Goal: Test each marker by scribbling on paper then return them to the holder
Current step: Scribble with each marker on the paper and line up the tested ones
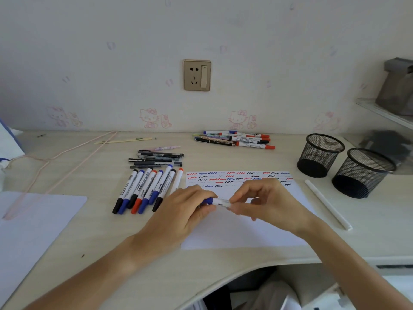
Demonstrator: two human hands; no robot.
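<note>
Both hands hold one white marker with a blue cap [218, 201] level above the scribble paper [243, 229]. My left hand [187, 211] grips the blue cap end. My right hand [263, 202] pinches the white barrel. Red, blue and black squiggles fill the top rows of the paper. A row of several markers [145, 190] lies left of the paper. Several dark pens [158, 158] lie behind that row. Another pile of markers and pens [237, 139] lies near the wall. Two black mesh holders [319, 155] [361, 173] stand at the right, and no markers show in them.
A white tube [327, 203] lies right of the paper. A second blank sheet [29, 231] covers the desk's left front. A pink clothes hanger [55, 162] and a ruler [125, 140] lie at back left. A wall socket [197, 75] is above the desk. A shelf [384, 113] juts out at right.
</note>
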